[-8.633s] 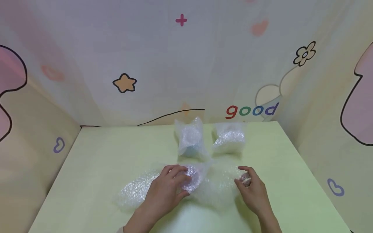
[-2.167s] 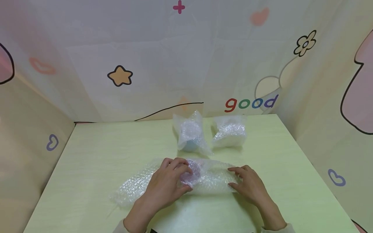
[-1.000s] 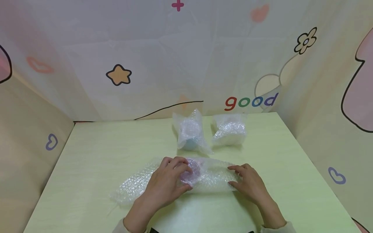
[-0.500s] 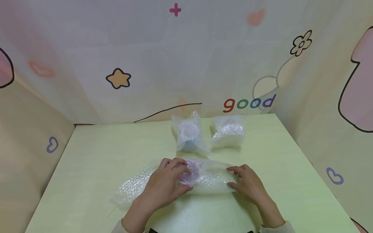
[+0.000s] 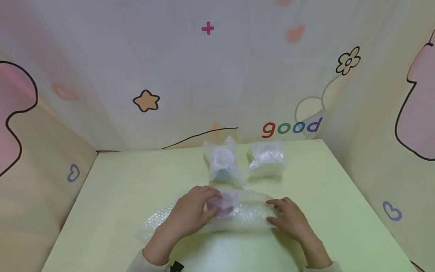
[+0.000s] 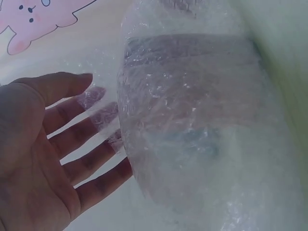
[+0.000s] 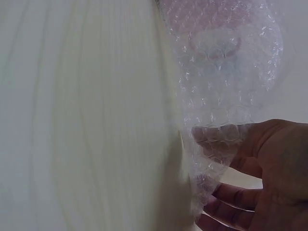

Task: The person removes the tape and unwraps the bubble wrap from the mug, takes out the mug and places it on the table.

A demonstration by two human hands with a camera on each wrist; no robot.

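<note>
Across the table lies a long roll of clear bubble wrap (image 5: 253,211), its left end trailing out past my left wrist. Inside it a pink, round, cup-like thing (image 5: 222,207) shows through the layers. My left hand (image 5: 193,209) is at the pink thing's left side, thumb and fingers apart. In the left wrist view its fingers spread straight, fingertips partly behind the clear film. My right hand (image 5: 289,219) is at the wrap's right end, thumb and fingers parted. The right wrist view shows its thumb (image 7: 211,134) and fingertips through the film.
Behind the roll stand two bubble-wrapped bundles, the left one (image 5: 222,162) with something bluish inside and the right one (image 5: 267,158) whitish. The pale yellow-green table (image 5: 112,181) meets a printed cloth backdrop (image 5: 190,75) at the back and sides.
My left thumb and fingers have shifted up and left on the wrap, showing more of the pink thing. A small brown object near my right hand 8.6 s ago no longer shows there.
</note>
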